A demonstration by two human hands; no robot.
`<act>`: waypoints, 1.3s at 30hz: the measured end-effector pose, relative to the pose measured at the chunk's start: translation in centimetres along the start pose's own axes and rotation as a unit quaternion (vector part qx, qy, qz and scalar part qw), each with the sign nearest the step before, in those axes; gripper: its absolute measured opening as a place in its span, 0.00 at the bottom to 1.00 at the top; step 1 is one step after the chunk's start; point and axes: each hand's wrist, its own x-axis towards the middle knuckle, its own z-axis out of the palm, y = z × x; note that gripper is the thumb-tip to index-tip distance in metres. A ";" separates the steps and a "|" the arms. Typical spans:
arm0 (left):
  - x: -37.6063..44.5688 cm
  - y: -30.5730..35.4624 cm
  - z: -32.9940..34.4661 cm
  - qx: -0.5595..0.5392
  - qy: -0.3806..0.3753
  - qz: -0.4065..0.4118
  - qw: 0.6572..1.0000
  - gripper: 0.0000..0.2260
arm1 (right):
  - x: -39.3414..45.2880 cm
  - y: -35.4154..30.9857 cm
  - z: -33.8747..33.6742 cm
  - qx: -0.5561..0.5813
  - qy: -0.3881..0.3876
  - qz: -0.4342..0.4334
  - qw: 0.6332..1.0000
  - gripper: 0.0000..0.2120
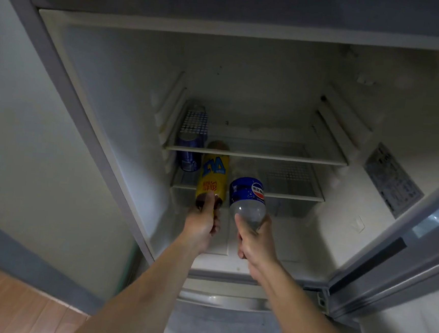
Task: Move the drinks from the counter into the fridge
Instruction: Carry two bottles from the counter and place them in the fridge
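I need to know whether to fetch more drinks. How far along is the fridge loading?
Done: a blue can already sits on the lower shelf at the left. In hand: the left hand holds a yellow-labelled bottle and the right hand a blue-labelled bottle, both lying on that shelf, unreleased. The counter is out of view.

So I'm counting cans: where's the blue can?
Head view: the blue can sits far left on the lower fridge shelf, beside the yellow-label bottle.
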 end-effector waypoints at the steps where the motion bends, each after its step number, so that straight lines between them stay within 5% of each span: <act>1: 0.7 0.1 0.2 0.001 -0.001 0.011 1.000 0.18 | 0.8 -0.1 0.2 -0.017 0.006 0.003 1.000 0.26; 4: 2.3 0.8 0.5 0.014 -0.014 0.021 1.000 0.20 | 2.8 -0.8 0.8 -0.045 -0.001 -0.002 0.999 0.31; 7: 3.1 1.6 0.1 0.167 -0.043 0.074 0.982 0.26 | 4.2 -1.9 1.1 -0.087 -0.023 -0.019 0.996 0.35; 14: 3.3 2.4 -1.6 0.536 0.061 0.308 0.784 0.30 | 4.9 -0.8 -0.1 -0.214 -0.010 -0.105 0.971 0.40; 20: 5.4 4.2 0.4 0.666 0.074 0.289 0.684 0.29 | 7.9 -2.4 1.3 -0.240 -0.021 -0.094 0.966 0.45; 29: 6.9 5.2 2.0 0.708 0.071 0.238 0.662 0.32 | 11.1 -4.6 2.5 -0.347 -0.010 -0.058 0.936 0.49; 34: 6.5 5.2 1.6 0.690 0.052 0.219 0.688 0.31 | 11.6 -4.7 2.5 -0.358 -0.002 -0.048 0.932 0.49; 39: 4.9 3.2 0.4 0.605 0.062 0.300 0.735 0.31 | 11.3 -4.1 2.1 -0.393 0.038 -0.081 0.915 0.46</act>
